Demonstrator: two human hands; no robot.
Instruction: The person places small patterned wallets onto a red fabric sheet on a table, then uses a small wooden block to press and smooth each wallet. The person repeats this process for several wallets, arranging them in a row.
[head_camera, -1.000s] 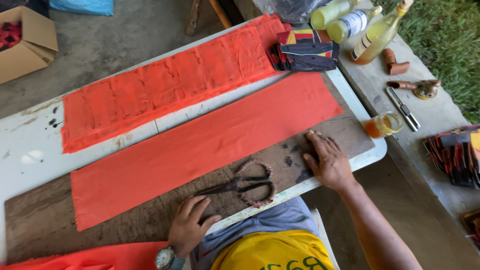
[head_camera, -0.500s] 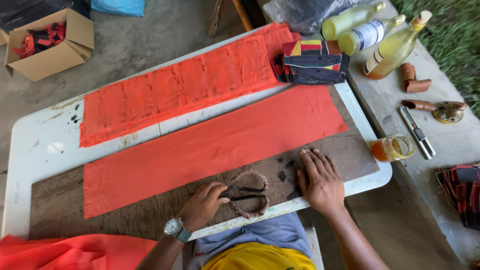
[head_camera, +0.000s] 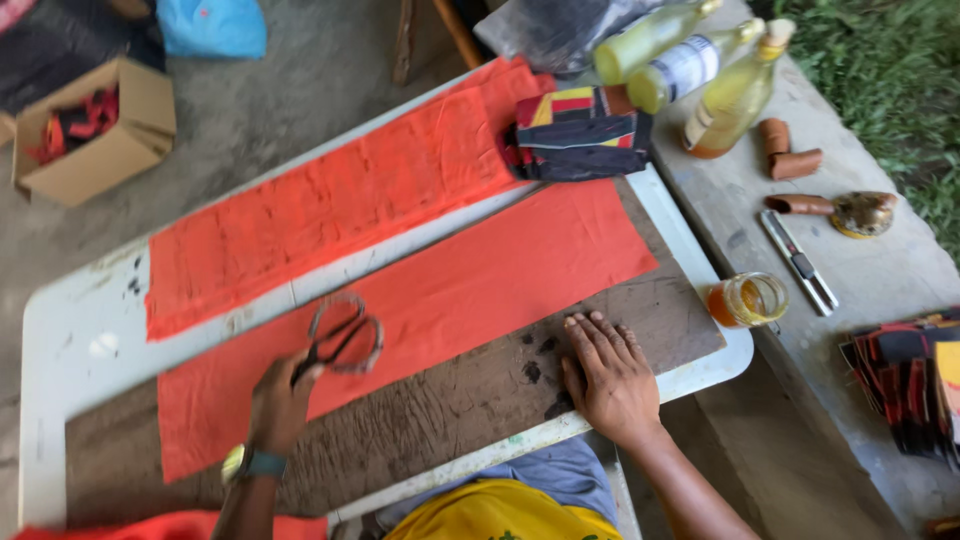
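Note:
My left hand (head_camera: 278, 400) grips a pair of dark scissors (head_camera: 340, 340) by the blades, handles pointing away, lifted over a long orange-red fabric strip (head_camera: 480, 290). That strip lies on a dark wooden board (head_camera: 450, 410) on a white table (head_camera: 60, 350). My right hand (head_camera: 610, 375) rests flat, fingers spread, on the board just below the strip's right part. A second, wider orange-red fabric piece (head_camera: 330, 210) lies farther back on the table.
A folded multicoloured cloth (head_camera: 580, 130) sits at the table's far right. On the concrete ledge stand three bottles (head_camera: 700, 60), a jar of amber liquid (head_camera: 745, 300), a utility knife (head_camera: 797, 262) and stacked cloth pieces (head_camera: 910, 380). A cardboard box (head_camera: 95, 130) sits on the floor.
My left hand picked the scissors up off the board and carried them left and up over the fabric strip. My right hand stayed flat on the board.

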